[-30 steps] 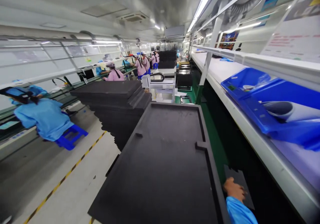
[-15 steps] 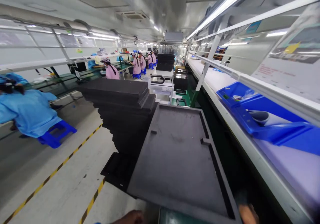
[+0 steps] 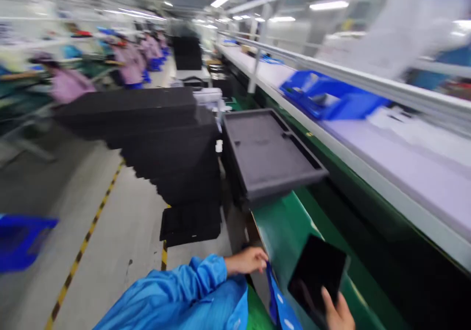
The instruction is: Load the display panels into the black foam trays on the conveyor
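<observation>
My left hand, in a blue sleeve, is closed in a pinch on the top of a blue strip at the near edge of the green table. At the bottom edge my right hand grips the lower corner of a flat black panel that lies on the green surface. A large dark grey foam tray rests further along the table, apart from both hands. The picture is blurred by motion.
A tall stack of black foam trays stands on the floor to the left, with a yellow-black floor line beside it. Blue bins sit on the white shelf at right. Several workers in pink and blue coats sit at far benches.
The view has swung down and to the right. Both hands have come into view at the bottom; the black panel now lies near the table's end with my right hand on it.
</observation>
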The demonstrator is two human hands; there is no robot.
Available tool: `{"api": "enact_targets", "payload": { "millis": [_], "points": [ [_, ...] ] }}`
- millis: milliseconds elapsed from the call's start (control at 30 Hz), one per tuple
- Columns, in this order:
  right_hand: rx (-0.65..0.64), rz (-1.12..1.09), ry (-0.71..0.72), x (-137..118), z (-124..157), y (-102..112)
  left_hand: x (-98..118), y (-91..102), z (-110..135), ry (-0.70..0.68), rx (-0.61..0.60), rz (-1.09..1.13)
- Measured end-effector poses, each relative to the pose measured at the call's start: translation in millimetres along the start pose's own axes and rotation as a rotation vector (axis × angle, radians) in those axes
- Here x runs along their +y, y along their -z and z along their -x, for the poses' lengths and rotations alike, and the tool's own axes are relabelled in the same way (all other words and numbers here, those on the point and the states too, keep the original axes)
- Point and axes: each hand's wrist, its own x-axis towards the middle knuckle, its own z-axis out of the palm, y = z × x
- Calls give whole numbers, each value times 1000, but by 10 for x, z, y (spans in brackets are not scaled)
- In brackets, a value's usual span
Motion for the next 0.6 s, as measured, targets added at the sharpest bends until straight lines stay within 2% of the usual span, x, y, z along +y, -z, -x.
{"api": "enact_targets", "payload": {
  "millis": [67, 167, 300, 367, 467, 600],
  "points": [
    [-28, -104, 55, 28, 644, -133, -9, -170, 205, -8, -92, -20],
    [71, -11, 185, 20, 1368, -317, 105, -474, 526, -62, -198, 51],
    [182, 236, 421, 3, 2014, -445, 239, -950, 881, -46, -310, 162],
    [243, 383, 494, -4, 2233, -438, 220, -1150, 1008, -18, -280, 166],
    [181, 504, 521, 1, 2417, -269, 174, -1354, 1078, 38, -167, 146],
    [54, 414, 485, 102, 2516, 234, 214, -1615, 1042, 76, -148, 169]
  ]
}}
